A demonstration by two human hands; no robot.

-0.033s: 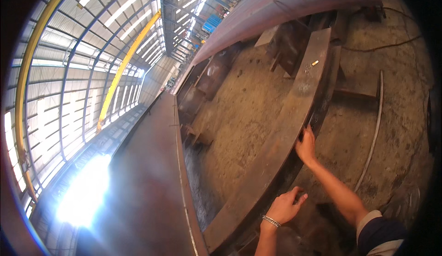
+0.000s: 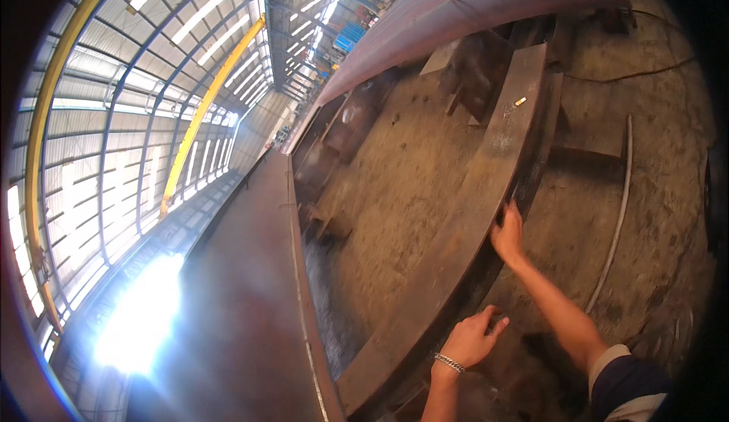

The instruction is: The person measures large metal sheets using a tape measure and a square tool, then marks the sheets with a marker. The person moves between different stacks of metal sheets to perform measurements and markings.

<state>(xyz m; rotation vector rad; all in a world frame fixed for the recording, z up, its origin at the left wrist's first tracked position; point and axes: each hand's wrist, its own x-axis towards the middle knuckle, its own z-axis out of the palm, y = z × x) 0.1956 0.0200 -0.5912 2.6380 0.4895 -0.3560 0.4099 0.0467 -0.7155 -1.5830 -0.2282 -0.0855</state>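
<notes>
A long rusty steel beam (image 2: 456, 247) runs from the lower middle up to the far right, bending in the fisheye view. My right hand (image 2: 508, 236) is at its right side, fingers against or just inside the side recess under the top edge. The fingers look bent together, and whatever they may hold is hidden. Nearer to me, my left hand (image 2: 469, 338) hovers to the right of the beam, fingers loosely curled and thumb apart, with nothing in it. A chain bracelet (image 2: 449, 362) circles that wrist. A small yellowish piece (image 2: 520, 101) lies on the beam's far top.
A wide steel plate or girder (image 2: 250, 270) stretches along the left, and another large reddish one (image 2: 486, 12) crosses the far side. Steel blocks (image 2: 474, 72) stand beneath it. A thin curved rod or hose (image 2: 619, 224) lies on the dirt floor (image 2: 410, 171) side to the right.
My right hand has shifted very slightly along the beam's side, away from me. The left hand stays nearly where it was.
</notes>
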